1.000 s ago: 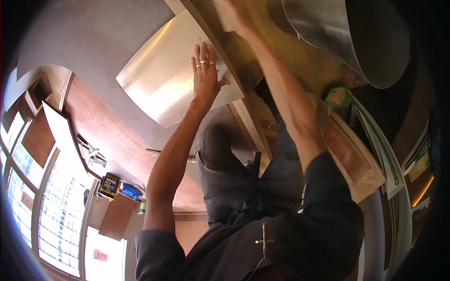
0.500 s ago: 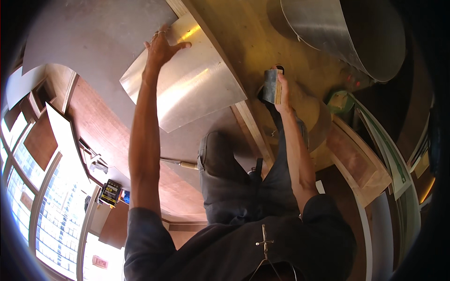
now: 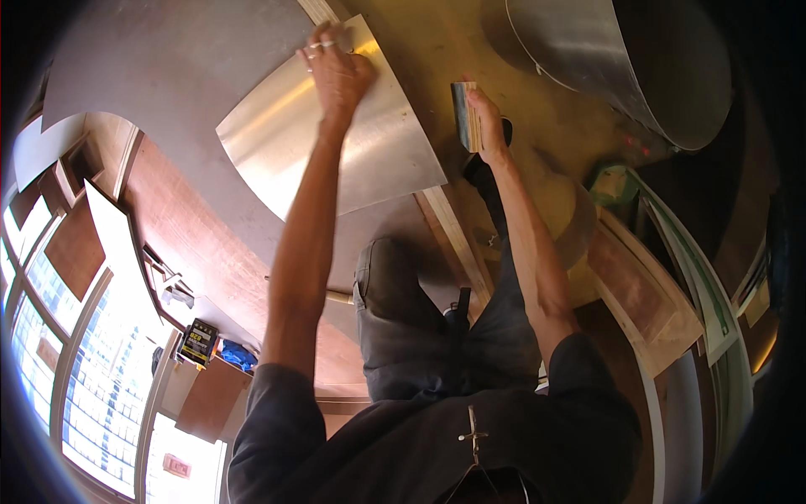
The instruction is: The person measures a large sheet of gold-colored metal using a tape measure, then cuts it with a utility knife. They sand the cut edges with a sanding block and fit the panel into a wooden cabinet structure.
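Note:
A shiny, slightly curved metal sheet (image 3: 386, 143) lies on a grey-brown board by its wooden edge. My left hand (image 3: 340, 76) rests on the sheet near its far edge, thumb apart and fingers bent, with rings on them. Closed around a block with a grey face and layered wooden sides, like a sanding block (image 3: 465, 118), my right hand (image 3: 489, 126) holds it in the air to the right of the sheet, not touching it. The block's grey face points left, toward the sheet.
A large curled metal sheet (image 3: 588, 50) stands at the far right. Wooden panels (image 3: 642, 286) lean at the right. On the left, a dark box (image 3: 198, 343) and a blue item (image 3: 239, 356) sit near the windows. A wooden handle (image 3: 339, 297) shows beside my left knee.
My left hand has slid right and a little farther along the sheet, its fingers less spread. The right hand has moved the block left and farther away from me.

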